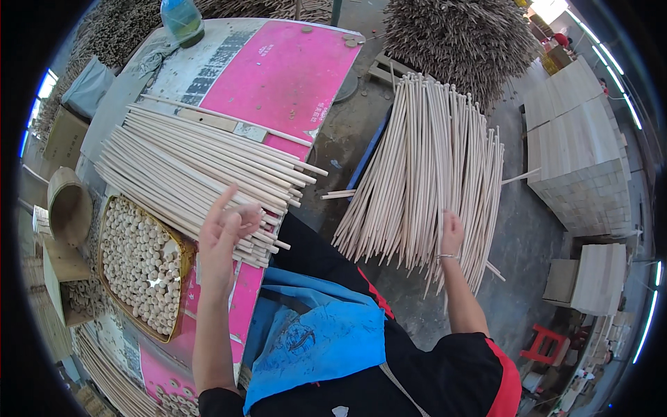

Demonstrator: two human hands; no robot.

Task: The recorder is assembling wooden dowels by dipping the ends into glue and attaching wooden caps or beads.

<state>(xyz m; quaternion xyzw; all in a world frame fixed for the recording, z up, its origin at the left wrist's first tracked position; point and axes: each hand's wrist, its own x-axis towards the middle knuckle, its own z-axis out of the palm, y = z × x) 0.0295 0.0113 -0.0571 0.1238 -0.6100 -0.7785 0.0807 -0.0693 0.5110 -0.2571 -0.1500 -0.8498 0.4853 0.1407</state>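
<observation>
Over the near ends of a row of pale wooden rods [201, 156] on the table, my left hand [226, 233] is open, its fingers apart and nothing visible in them. My right hand [452, 235] is closed around a pale wooden rod [443, 181], upright along the front of a big pile. That pile of rods [399, 174] stands to my right, and many of its upper ends carry small round knobs. Left of my left forearm, small wooden balls [135, 260] fill a yellowish basket [186, 281].
Pink and white sheeting covers the table [295, 69]. A bottle with green liquid [183, 24] stands at its far end. Behind the pile are bundled thin sticks [458, 42]. Stacked pale wood [580, 153] and a red stool [545, 345] are at right. A blue apron [316, 340] covers my lap.
</observation>
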